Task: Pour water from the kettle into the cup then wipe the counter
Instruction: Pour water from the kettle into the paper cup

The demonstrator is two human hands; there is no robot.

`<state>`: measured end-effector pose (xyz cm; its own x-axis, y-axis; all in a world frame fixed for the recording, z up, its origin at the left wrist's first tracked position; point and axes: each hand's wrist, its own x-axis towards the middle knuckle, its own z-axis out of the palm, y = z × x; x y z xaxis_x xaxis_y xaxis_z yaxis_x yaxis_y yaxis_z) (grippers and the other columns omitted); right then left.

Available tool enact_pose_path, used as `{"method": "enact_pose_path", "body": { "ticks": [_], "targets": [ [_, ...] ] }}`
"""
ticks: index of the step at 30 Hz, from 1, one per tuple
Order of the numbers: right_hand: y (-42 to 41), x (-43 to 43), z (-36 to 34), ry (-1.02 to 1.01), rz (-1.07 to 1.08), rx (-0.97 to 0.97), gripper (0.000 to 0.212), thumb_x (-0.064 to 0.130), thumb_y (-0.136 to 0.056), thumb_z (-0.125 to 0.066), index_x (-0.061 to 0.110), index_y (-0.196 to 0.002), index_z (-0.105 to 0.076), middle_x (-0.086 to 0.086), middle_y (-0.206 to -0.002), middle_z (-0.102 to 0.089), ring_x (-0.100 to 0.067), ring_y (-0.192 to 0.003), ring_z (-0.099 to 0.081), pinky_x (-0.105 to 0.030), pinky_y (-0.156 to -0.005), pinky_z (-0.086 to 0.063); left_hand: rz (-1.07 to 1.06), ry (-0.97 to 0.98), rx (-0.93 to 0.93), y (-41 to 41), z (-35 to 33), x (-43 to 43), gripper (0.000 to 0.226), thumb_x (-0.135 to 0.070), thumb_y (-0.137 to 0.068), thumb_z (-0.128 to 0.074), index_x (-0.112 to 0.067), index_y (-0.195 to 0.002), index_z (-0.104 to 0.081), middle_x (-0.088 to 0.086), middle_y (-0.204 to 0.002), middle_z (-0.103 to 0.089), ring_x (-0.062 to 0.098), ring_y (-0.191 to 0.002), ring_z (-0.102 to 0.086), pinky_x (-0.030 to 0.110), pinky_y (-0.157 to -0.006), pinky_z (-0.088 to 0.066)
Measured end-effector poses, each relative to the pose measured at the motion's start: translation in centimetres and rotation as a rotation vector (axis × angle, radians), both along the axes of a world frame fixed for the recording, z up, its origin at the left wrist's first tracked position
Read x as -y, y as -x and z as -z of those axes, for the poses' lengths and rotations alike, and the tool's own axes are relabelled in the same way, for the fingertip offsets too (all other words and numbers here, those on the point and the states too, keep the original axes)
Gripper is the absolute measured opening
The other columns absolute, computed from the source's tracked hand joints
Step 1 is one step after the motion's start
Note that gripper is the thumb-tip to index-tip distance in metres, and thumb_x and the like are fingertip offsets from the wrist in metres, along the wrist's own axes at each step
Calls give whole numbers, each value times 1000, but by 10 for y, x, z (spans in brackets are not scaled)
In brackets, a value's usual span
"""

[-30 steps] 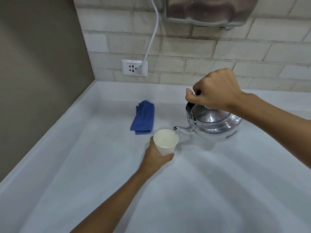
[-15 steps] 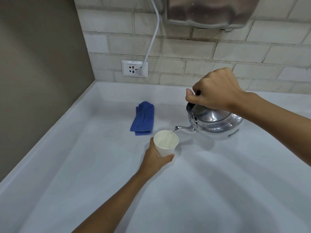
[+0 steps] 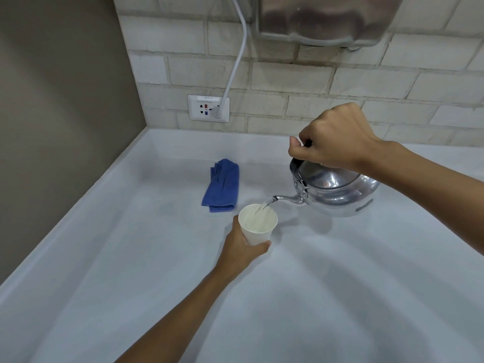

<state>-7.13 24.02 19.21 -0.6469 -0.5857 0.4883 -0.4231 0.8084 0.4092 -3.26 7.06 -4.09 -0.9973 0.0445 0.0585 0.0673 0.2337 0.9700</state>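
My right hand (image 3: 337,138) grips the black handle of a shiny metal kettle (image 3: 337,191), which is lifted and tilted to the left. A thin stream of water runs from its spout into a white paper cup (image 3: 258,224). My left hand (image 3: 242,248) holds the cup from below and from the left, on the pale counter (image 3: 131,258). A folded blue cloth (image 3: 222,186) lies flat on the counter just behind and left of the cup, untouched.
A brick wall runs along the back with a white socket (image 3: 208,108) and a plugged-in white cable (image 3: 235,58). A metal appliance (image 3: 327,19) hangs on the wall above the kettle. A brown wall (image 3: 57,113) closes the left side.
The kettle has tipped further to the left and water now flows from the spout into the cup. The cup and my left hand have stayed in place.
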Motion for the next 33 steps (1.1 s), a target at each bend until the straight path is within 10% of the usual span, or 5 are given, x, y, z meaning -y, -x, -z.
{"method": "enact_pose_path", "body": {
  "ticks": [33],
  "targets": [
    [-5, 0, -10, -37, 27, 11, 46, 29, -81, -36, 8, -40, -36, -5, -36, -19, -20, -39, -19, -19, -49, -11, -28, 29, -2, 2, 2, -2, 73, -26, -61, -82, -32, -116, -33, -19, -102, -45, 8, -97, -47, -2, -63, -40]
  ]
}}
